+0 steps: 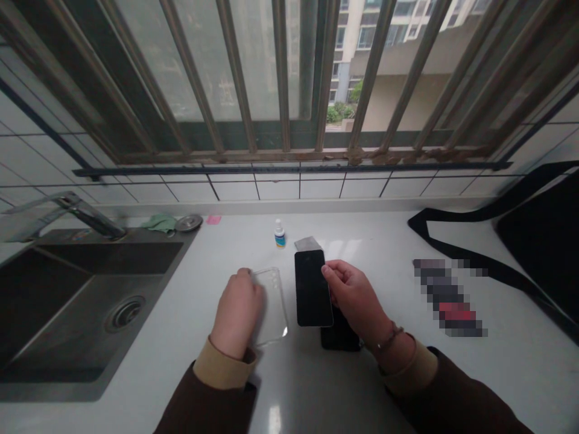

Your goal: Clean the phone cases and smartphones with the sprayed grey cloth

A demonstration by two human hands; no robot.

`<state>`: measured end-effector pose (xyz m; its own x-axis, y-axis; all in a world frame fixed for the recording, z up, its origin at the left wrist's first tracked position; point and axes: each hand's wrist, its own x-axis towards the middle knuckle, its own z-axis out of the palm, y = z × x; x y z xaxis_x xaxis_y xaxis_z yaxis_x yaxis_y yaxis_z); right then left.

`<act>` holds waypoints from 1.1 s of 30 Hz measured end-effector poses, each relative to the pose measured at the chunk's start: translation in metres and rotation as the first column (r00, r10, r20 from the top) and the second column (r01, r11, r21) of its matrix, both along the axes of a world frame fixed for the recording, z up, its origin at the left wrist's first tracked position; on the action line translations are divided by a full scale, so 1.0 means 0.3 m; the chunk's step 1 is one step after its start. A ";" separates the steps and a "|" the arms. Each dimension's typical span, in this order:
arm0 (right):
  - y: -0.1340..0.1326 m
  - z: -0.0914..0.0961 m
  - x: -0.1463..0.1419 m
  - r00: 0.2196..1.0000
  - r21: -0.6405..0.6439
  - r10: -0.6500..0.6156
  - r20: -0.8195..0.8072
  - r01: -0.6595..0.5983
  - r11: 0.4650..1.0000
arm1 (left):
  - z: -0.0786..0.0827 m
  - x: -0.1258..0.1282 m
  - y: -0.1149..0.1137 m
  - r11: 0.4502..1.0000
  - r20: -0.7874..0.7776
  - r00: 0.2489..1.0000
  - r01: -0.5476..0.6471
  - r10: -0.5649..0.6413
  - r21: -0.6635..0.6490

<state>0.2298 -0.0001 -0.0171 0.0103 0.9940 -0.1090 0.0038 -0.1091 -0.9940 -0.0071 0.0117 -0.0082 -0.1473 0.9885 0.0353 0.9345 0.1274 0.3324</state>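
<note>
My right hand (355, 294) grips a black smartphone (313, 289) by its right edge, thumb on the dark screen. The phone is held tilted above the counter. Under it and my right hand lies another flat black object (340, 339), mostly covered. A clear phone case (274, 307) is to the left of the phone, with my left hand (237, 310) closed on its left edge; the fingertips are partly hidden. Behind the phone are a small grey-white packet or cloth (309, 243) and a little white bottle (279, 235) with a blue label, standing upright.
A steel sink (97, 289) with a faucet (85, 217) is at the left. Beside it lie a green cloth (160, 223), a round metal strainer (189, 223) and a pink slip (213, 220). At right, a black strap (452, 241) leads to a black bag (543, 229), near a pixelated item (450, 298).
</note>
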 end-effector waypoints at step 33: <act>-0.021 0.011 -0.010 0.919 0.203 -0.027 0.393 -0.058 0.978 | 0.023 0.137 -0.049 0.977 0.988 0.116 0.175 0.101 -0.120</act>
<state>0.2267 -0.0065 -0.0140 -0.0057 0.9942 0.1077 0.3967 0.1011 -0.9124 0.0341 -0.0032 -0.0015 0.1210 0.9577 -0.2610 -0.1946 0.2807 0.9399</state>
